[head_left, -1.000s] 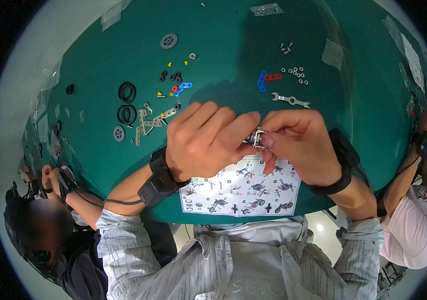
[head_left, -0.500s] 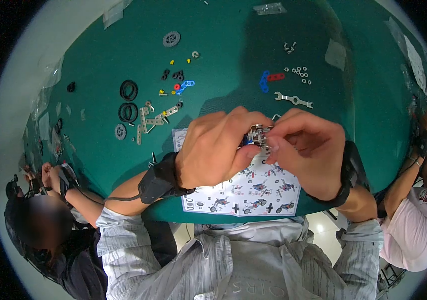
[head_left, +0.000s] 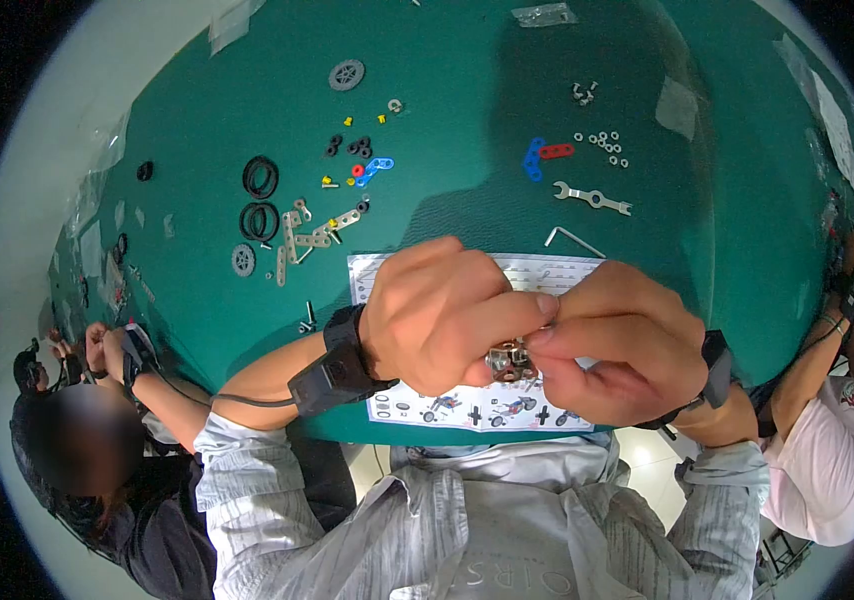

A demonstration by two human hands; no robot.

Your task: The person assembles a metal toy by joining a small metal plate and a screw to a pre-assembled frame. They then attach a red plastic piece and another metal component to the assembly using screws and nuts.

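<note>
My left hand (head_left: pixel 442 315) is wrapped round a small metal assembly (head_left: pixel 510 362) of shiny bolted pieces, its index finger stretched over the top toward my other hand. My right hand (head_left: pixel 627 345) is closed in a pinch against the assembly's upper right side. Whatever sits between those right fingertips is too small or hidden to name. Under both hands lies a printed instruction sheet (head_left: pixel 417 408) with pictures of a model motorcycle. Beyond my right hand rests a hex key (head_left: pixel 575 240), and farther off a flat wrench (head_left: pixel 592 198).
To the left lie black rubber tyres (head_left: pixel 259 177), perforated metal strips (head_left: pixel 290 236), grey wheels (head_left: pixel 346 75) and a bolt (head_left: pixel 309 315). At right are nuts (head_left: pixel 609 147), screws (head_left: pixel 584 95) and red (head_left: pixel 557 151) and blue plastic links (head_left: pixel 534 160). Other people sit on both sides.
Both hands have come lower and nearer my body with the assembly, which is turned differently. The hex key, mostly hidden before, now shows fully. My left index finger has extended rightward.
</note>
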